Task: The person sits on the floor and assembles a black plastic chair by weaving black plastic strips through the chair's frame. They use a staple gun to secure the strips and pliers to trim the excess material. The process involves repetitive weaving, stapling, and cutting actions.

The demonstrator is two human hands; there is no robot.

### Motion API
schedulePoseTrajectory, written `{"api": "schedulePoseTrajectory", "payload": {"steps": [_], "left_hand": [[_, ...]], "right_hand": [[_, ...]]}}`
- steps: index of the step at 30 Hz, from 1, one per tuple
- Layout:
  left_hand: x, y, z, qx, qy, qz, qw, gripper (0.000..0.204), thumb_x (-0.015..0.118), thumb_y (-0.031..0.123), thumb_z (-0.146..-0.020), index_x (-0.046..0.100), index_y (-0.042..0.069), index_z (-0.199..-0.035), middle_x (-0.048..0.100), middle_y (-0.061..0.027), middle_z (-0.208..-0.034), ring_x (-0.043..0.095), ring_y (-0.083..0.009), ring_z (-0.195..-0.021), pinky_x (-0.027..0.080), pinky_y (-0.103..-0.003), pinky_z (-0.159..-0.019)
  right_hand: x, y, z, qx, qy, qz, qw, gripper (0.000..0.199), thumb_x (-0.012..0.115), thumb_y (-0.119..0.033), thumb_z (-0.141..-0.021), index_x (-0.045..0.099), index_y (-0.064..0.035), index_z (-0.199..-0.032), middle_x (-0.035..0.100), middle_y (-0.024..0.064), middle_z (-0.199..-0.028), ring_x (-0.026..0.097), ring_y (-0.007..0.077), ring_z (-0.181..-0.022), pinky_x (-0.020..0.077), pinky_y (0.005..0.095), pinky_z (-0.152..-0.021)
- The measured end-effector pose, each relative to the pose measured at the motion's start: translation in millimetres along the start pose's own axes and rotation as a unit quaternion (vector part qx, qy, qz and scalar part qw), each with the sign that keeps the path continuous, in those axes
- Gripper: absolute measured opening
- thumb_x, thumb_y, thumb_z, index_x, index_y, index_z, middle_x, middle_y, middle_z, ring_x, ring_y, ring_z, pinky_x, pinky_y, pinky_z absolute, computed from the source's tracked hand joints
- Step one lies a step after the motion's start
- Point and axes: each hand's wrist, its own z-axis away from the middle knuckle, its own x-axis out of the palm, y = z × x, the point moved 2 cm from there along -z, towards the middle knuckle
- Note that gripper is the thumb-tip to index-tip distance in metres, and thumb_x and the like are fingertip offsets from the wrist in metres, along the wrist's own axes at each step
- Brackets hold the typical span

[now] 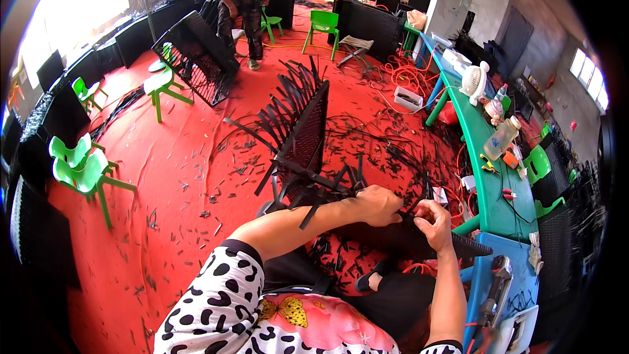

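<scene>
The left hand [377, 204] and right hand [434, 217] meet over the lap, both pinching one black strip [407, 215] at the panel [400, 236] edge. The strip runs left-right between them; the woven frame [303, 132] stands just beyond.

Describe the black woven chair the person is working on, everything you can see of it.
The black woven chair looks like wicker-style plastic strip over a dark frame. It lies tipped on the red floor, its woven panel standing upright, loose strip ends fanning out from its top edge. Another woven part lies across the person's lap. The left hand and right hand meet at its near edge, gripping a black strip. Cut strip scraps lie around it.
</scene>
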Motion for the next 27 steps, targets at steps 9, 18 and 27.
{"api": "schedulePoseTrajectory", "payload": {"steps": [9, 18, 27], "left_hand": [[1.7, -13.2, -13.0, 0.013, 0.013, 0.008, 1.0, 0.037, 0.06, 0.038, -0.083, 0.063, 0.002, -0.091, 0.065, -0.0197, -0.084, 0.063, -0.0373, -0.085, 0.049, -0.046, -0.076], [0.4, -16.1, -20.6, 0.031, 0.04, 0.0, 0.999, 0.033, 0.061, 0.036, -0.082, 0.062, 0.003, -0.086, 0.064, -0.0174, -0.079, 0.063, -0.0375, -0.082, 0.048, -0.046, -0.074], [6.5, -22.9, -21.4, 0.032, 0.062, -0.016, 0.997, 0.032, 0.066, 0.037, -0.075, 0.067, 0.006, -0.082, 0.064, -0.0155, -0.072, 0.065, -0.0363, -0.074, 0.052, -0.046, -0.066]], "right_hand": [[-2.2, 1.3, -13.3, -0.005, -0.003, 0.017, 1.0, 0.032, 0.068, -0.008, -0.068, 0.061, 0.0007, -0.098, 0.058, 0.0055, -0.077, 0.057, 0.0136, -0.07, 0.0474, 0.0266, -0.065], [-7.2, 4.0, -20.1, -0.01, -0.001, 0.045, 0.999, 0.032, 0.068, -0.009, -0.068, 0.061, -0.0001, -0.098, 0.058, 0.0053, -0.077, 0.057, 0.0138, -0.069, 0.0465, 0.0264, -0.064], [-0.8, -4.1, -16.7, -0.063, 0.096, -0.084, 0.99, 0.033, 0.058, -0.008, -0.079, 0.054, 0.0048, -0.11, 0.054, 0.0055, -0.088, 0.051, 0.0115, -0.077, 0.0429, 0.0254, -0.072]]}}
